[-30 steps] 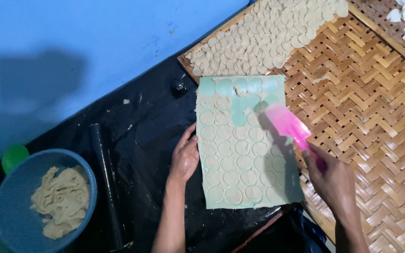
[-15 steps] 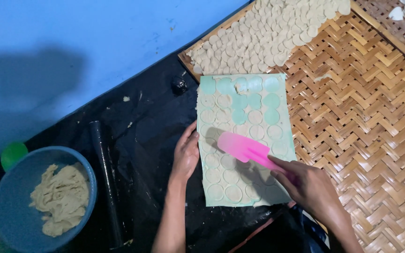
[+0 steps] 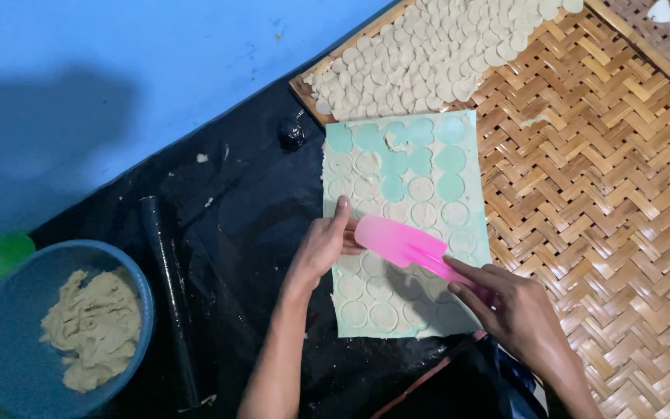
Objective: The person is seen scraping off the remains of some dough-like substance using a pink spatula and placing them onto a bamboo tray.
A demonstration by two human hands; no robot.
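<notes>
On the dough sheet (image 3: 405, 225), the right hand (image 3: 517, 314) clamps a pink scraper (image 3: 405, 244) angled up-left toward the flat, open left hand (image 3: 323, 248).

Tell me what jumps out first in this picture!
A bright pink scraper in the right hand lies across a pale green sheet of dough cut into circles, in the middle, with the left hand touching its tip. Above it, dough discs cover a woven tray. At the lower left sits a blue bowl of dough.
</notes>
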